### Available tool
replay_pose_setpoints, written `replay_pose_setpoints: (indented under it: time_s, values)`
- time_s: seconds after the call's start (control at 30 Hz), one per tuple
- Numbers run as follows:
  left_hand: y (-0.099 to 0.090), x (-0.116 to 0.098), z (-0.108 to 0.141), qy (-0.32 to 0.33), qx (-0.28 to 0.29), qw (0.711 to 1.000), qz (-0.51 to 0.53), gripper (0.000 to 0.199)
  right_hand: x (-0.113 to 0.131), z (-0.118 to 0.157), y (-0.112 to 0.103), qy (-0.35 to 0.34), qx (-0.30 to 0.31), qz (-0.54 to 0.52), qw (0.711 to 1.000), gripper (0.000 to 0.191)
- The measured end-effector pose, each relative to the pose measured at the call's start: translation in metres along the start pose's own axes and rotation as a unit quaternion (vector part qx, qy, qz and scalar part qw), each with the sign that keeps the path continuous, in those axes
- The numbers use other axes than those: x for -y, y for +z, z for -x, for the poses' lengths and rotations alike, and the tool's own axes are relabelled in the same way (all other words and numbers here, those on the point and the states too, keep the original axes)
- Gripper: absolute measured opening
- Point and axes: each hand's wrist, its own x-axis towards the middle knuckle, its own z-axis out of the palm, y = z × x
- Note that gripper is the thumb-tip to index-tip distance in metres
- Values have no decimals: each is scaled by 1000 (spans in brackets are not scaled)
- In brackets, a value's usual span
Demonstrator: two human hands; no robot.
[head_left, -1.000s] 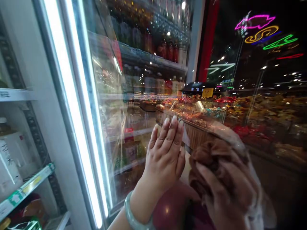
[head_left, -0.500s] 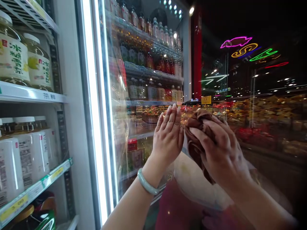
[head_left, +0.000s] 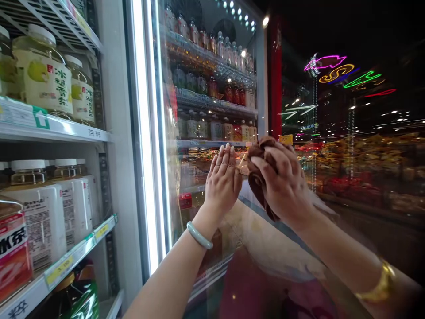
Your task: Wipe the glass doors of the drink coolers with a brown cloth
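In the head view my left hand [head_left: 222, 181] lies flat against the glass door [head_left: 199, 221], its fingers stretched upward and a pale green bangle [head_left: 199, 235] round the wrist. To its right, my right hand [head_left: 282, 181] is closed on a brown cloth [head_left: 258, 177], bunched up at the glass. A gold bracelet [head_left: 380, 281] circles my right forearm. The glass mirrors shelves of bottles and a pinkish shape low down. The palm side of both hands is hidden.
On the left, open cooler shelves [head_left: 59, 126] hold several drink bottles [head_left: 49, 75] with white caps. A bright light strip [head_left: 146, 133] runs up the cooler frame [head_left: 119, 133]. Neon signs [head_left: 335, 73] glow at the right, above blurred goods [head_left: 381, 155].
The right hand has moved up and slightly left with the brown cloth. The left hand sits a little further left in view. The view has shifted, showing more of the left shelves.
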Motion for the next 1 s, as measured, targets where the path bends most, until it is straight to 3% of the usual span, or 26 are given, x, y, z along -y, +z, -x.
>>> replay_pose_setpoints:
  time_s: [0.1, 0.2, 0.3, 0.4, 0.53, 0.67, 0.77, 0.87, 0.93, 1.0]
  values:
    - [3, 16, -1, -7, -7, 1000, -5, 63, 15, -29, 26, 37, -23, -8, 999, 34]
    - [5, 32, 4, -19, -1, 1000, -9, 64, 36, -26, 41, 6, -2, -50, 999, 35]
    - [3, 43, 14, -4, 21, 1000, -6, 66, 35, 0, 32, -77, 38, -81, 993, 39]
    - [0, 48, 22, 3, 33, 999, -1, 65, 12, 3, 20, -133, 69, -72, 986, 42]
    - [0, 55, 21, 1, 30, 999, -13, 62, 2, -42, 35, -62, 57, -62, 995, 39]
    - [1, 68, 23, 18, 33, 999, -29, 59, 35, -69, 64, -42, 53, -93, 993, 42]
    - [-3, 79, 33, 6, 37, 999, -37, 61, 49, -51, 67, -91, 59, -100, 989, 43]
    - [-10, 88, 40, -11, 48, 998, -45, 62, 39, -35, 59, -194, 74, -100, 973, 34]
    - [-13, 91, 41, -17, 53, 997, -48, 61, 28, -41, 58, -237, 85, -88, 964, 31]
    - [-14, 95, 40, -13, 56, 997, -44, 61, 26, -59, 64, -221, 95, -79, 967, 32]
